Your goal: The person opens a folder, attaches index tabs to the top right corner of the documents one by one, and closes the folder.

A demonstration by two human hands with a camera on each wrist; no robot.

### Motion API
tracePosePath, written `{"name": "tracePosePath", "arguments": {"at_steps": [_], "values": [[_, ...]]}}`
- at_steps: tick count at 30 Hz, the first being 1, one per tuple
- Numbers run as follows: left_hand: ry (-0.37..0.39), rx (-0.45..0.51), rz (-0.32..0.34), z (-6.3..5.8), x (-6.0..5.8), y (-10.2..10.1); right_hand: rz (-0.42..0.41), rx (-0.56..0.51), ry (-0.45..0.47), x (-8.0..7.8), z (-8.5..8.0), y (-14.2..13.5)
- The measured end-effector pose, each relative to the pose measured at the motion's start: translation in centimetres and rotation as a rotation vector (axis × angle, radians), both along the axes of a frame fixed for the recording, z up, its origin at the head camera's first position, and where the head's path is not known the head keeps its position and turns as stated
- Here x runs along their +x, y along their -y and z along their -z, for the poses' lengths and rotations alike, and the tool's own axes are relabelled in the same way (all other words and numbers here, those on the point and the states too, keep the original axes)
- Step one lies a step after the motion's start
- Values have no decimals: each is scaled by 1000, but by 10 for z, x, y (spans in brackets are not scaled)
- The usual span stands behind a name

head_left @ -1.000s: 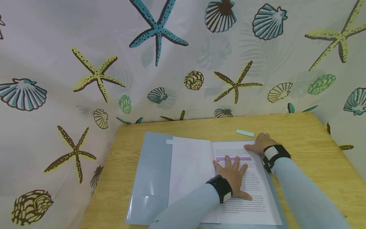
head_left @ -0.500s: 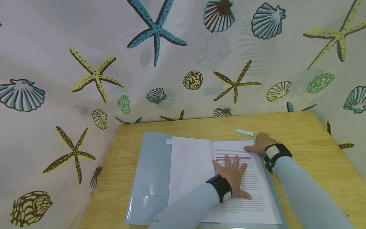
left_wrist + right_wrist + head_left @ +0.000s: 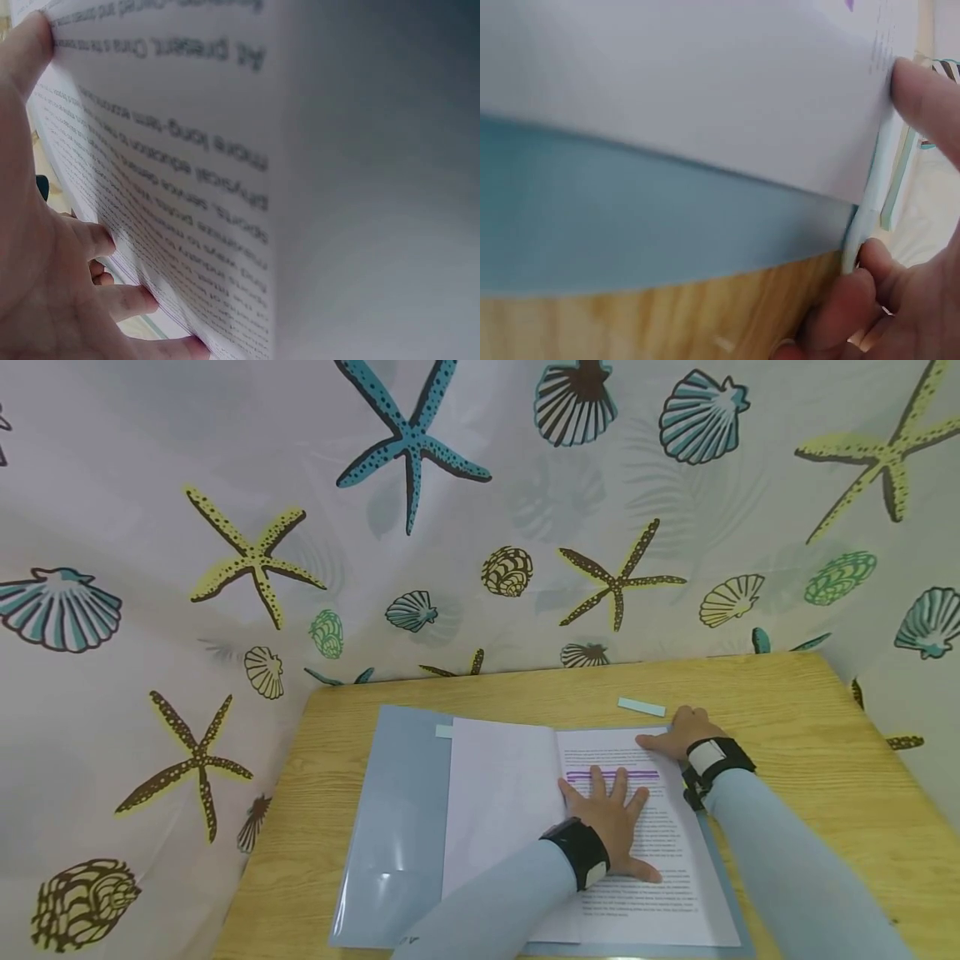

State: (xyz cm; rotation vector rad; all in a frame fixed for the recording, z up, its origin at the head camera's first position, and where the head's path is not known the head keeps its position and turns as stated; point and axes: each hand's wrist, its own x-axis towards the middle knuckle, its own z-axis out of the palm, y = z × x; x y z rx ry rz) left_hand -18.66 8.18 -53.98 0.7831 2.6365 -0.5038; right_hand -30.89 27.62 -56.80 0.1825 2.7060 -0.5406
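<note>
A pale blue folder (image 3: 397, 818) lies spread on the table, with a blank white sheet (image 3: 498, 802) on the left and a printed page (image 3: 675, 868) on the right. A purple highlighted line (image 3: 633, 774) crosses that page near its top. My left hand (image 3: 609, 827) rests on the print, fingers spread wide; its fingertips touch the paper in the left wrist view. At the top right corner my right hand (image 3: 681, 737) grips the folder. Its thumb (image 3: 922, 101) lies on the page, while the other fingers (image 3: 844, 311) bend around the folder's edge.
A pale blue strip (image 3: 642, 707) lies on the wooden table (image 3: 787, 718) just behind the folder. A small pale label (image 3: 444, 732) sits at the left sheet's top edge. A curtain (image 3: 450, 552) printed with shells and starfish hangs behind the table.
My right wrist has shifted slightly to the left, and its thumb lies a little farther in over the page. The left hand and the folder stay put.
</note>
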Motion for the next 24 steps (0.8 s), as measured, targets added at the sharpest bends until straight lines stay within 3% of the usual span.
{"name": "tracePosePath", "arguments": {"at_steps": [7,16,24], "values": [[-8,-4,-7,-1,1,-1,2,-13,-48,8,1,0],[-13,-4,-13,3,1,0,17,-61,-20,14,-15,7],[-15,5,10,2,3,-2,14,-95,7,10,-10,-1]]}}
